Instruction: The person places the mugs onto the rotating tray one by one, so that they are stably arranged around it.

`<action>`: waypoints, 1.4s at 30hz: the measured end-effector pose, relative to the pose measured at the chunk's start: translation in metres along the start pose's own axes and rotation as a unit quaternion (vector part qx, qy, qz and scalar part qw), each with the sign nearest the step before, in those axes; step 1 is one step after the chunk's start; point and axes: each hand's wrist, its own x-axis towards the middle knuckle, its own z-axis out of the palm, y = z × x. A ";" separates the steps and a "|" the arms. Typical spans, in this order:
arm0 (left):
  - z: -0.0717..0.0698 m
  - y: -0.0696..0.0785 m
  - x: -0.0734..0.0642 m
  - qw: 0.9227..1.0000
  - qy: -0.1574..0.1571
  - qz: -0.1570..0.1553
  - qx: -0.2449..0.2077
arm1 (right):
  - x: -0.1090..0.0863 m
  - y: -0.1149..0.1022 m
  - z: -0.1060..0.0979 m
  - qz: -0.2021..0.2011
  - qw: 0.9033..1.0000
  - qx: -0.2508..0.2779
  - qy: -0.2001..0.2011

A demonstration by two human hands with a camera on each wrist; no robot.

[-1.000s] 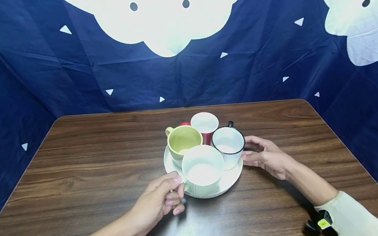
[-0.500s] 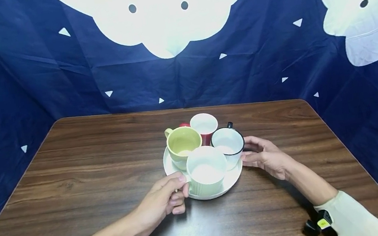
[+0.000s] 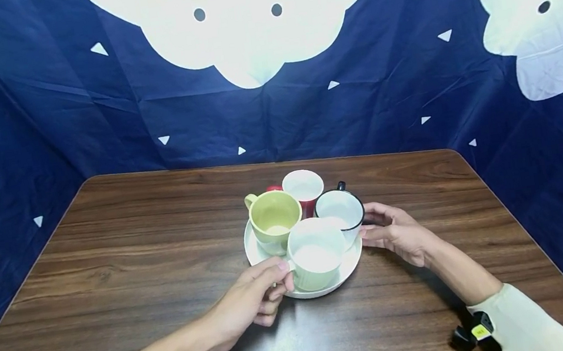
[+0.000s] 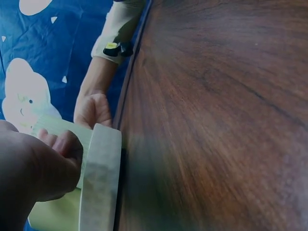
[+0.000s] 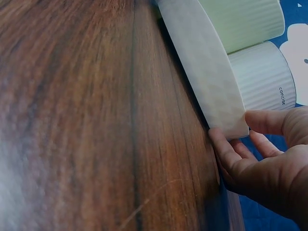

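Note:
My left hand (image 3: 255, 300) pinches the handle of a pale green mug (image 3: 316, 277) at the near side of a white plate (image 3: 349, 264). In the left wrist view that hand's curled fingers lie beside the plate's deep side wall (image 4: 100, 178). My right hand (image 3: 396, 235) holds the plate's right rim, thumb at the upper edge and fingers at the underside in the right wrist view. Also upright on the plate are a yellow-green mug (image 3: 272, 215), a red mug (image 3: 303, 186) with a white inside, and a white mug (image 3: 339, 210) with a black rim.
The plate stands on a brown wood-grain table (image 3: 136, 248). A dark blue cloth (image 3: 199, 115) with cloud pictures hangs behind and along both sides. A small black device (image 3: 473, 335) with a yellow label sits at the right sleeve.
My left hand has moved the pale green mug rightward across the plate's near side, closer to the black-rimmed mug. The right hand and plate stay in place.

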 end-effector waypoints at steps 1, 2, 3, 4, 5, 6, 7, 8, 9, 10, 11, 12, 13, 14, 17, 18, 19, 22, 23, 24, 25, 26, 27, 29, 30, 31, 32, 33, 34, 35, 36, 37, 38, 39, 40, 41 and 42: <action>0.000 -0.001 0.000 1.000 -0.002 -0.001 0.000 | 0.000 0.000 0.000 0.000 1.000 0.000 0.000; 0.000 -0.001 0.000 1.000 -0.002 -0.003 0.000 | 0.000 0.001 0.000 0.000 1.000 0.001 0.000; 0.000 -0.002 0.000 1.000 -0.003 -0.005 0.000 | 0.000 0.001 0.000 0.000 1.000 0.001 0.000; 0.000 -0.002 0.001 1.000 -0.003 -0.006 -0.001 | 0.000 0.001 0.000 0.000 1.000 0.002 0.000; 0.000 -0.003 0.001 1.000 -0.002 -0.007 -0.001 | 0.000 0.002 0.000 0.000 1.000 0.002 0.000; 0.000 -0.004 0.001 1.000 -0.001 -0.010 -0.002 | 0.000 0.002 0.000 0.000 1.000 0.001 0.001; -0.001 -0.004 0.000 1.000 0.000 -0.012 -0.001 | 0.000 0.002 0.000 0.000 1.000 0.001 0.001; -0.001 -0.005 0.000 1.000 0.001 -0.014 0.000 | 0.000 0.002 0.000 0.000 1.000 0.001 0.002; -0.001 -0.005 0.000 1.000 0.001 -0.016 0.002 | 0.000 0.002 0.000 0.000 1.000 0.001 0.003; -0.002 -0.005 0.001 1.000 0.002 -0.018 0.004 | 0.000 0.001 0.000 0.001 1.000 0.000 0.004; -0.002 -0.005 0.001 1.000 0.003 -0.019 0.006 | 0.000 0.001 0.000 0.001 1.000 0.000 0.004; -0.003 -0.005 0.001 1.000 0.002 -0.020 0.007 | 0.000 0.000 0.000 0.001 1.000 -0.001 0.004; -0.003 -0.005 0.001 1.000 0.000 -0.020 0.007 | 0.000 0.000 0.000 0.001 1.000 -0.002 0.004; -0.004 -0.004 0.001 1.000 -0.002 -0.020 0.007 | 0.001 0.000 0.000 0.001 1.000 -0.003 0.003; -0.005 -0.003 0.003 1.000 -0.006 -0.018 0.007 | 0.001 -0.002 0.000 0.002 1.000 -0.007 0.002; -0.006 -0.002 0.003 1.000 -0.007 -0.018 0.007 | 0.001 -0.002 0.000 0.001 1.000 -0.008 0.001; -0.006 -0.002 0.004 1.000 -0.008 -0.018 0.008 | 0.001 -0.002 -0.001 0.001 1.000 -0.008 0.000; -0.008 -0.001 0.005 1.000 -0.009 -0.019 0.014 | 0.002 -0.002 -0.001 0.000 1.000 -0.009 -0.001; -0.008 -0.001 0.006 1.000 -0.009 -0.019 0.017 | 0.002 -0.002 -0.001 0.000 1.000 -0.009 -0.001; -0.009 -0.001 0.006 1.000 -0.010 -0.019 0.020 | 0.002 -0.001 -0.001 0.000 1.000 -0.009 -0.001; -0.010 -0.001 0.007 0.999 -0.012 -0.019 0.023 | 0.002 -0.001 -0.001 0.000 1.000 -0.009 -0.001; -0.011 -0.001 0.008 0.999 -0.013 -0.019 0.025 | 0.002 -0.001 -0.001 0.000 1.000 -0.009 -0.001; -0.012 0.000 0.008 0.999 -0.015 -0.020 0.028 | 0.002 -0.001 -0.001 0.000 1.000 -0.011 -0.001; -0.013 0.001 0.010 0.999 -0.016 -0.024 0.032 | 0.002 -0.001 -0.001 0.001 1.000 -0.013 0.000; -0.014 0.001 0.011 0.999 -0.016 -0.026 0.035 | 0.002 -0.001 -0.001 0.002 1.000 -0.015 0.000; -0.015 0.001 0.011 0.999 -0.016 -0.027 0.037 | 0.002 -0.001 -0.002 0.003 1.000 -0.016 0.000; -0.015 0.001 0.012 0.999 -0.016 -0.028 0.039 | 0.002 -0.001 -0.002 0.004 1.000 -0.016 0.000; -0.016 0.001 0.012 0.999 -0.015 -0.028 0.043 | 0.002 -0.001 -0.002 0.004 1.000 -0.017 -0.001; -0.017 0.002 0.013 0.998 -0.012 -0.027 0.049 | 0.002 -0.001 -0.002 0.005 1.000 -0.016 -0.001; -0.017 0.002 0.013 0.998 -0.010 -0.026 0.055 | 0.001 -0.001 -0.002 0.005 1.000 -0.016 -0.001; -0.018 0.002 0.013 0.998 -0.008 -0.024 0.060 | 0.001 -0.001 -0.002 0.005 1.000 -0.015 -0.002; -0.019 0.002 0.013 0.998 -0.005 -0.024 0.065 | 0.001 0.000 -0.002 0.004 1.000 -0.014 -0.003; -0.019 0.002 0.013 0.997 0.000 -0.023 0.071 | 0.001 -0.001 -0.002 0.003 1.000 -0.013 -0.003; -0.019 0.002 0.013 0.997 0.005 -0.023 0.076 | 0.001 -0.001 -0.002 0.002 1.000 -0.013 -0.004; -0.020 0.003 0.014 0.997 0.010 -0.023 0.079 | 0.001 -0.001 -0.002 0.002 1.000 -0.012 -0.005; -0.020 0.003 0.014 0.996 0.013 -0.023 0.083 | 0.001 -0.001 -0.002 0.001 1.000 -0.011 -0.006; -0.020 0.003 0.014 0.996 0.017 -0.024 0.085 | 0.001 -0.001 -0.002 0.001 1.000 -0.011 -0.006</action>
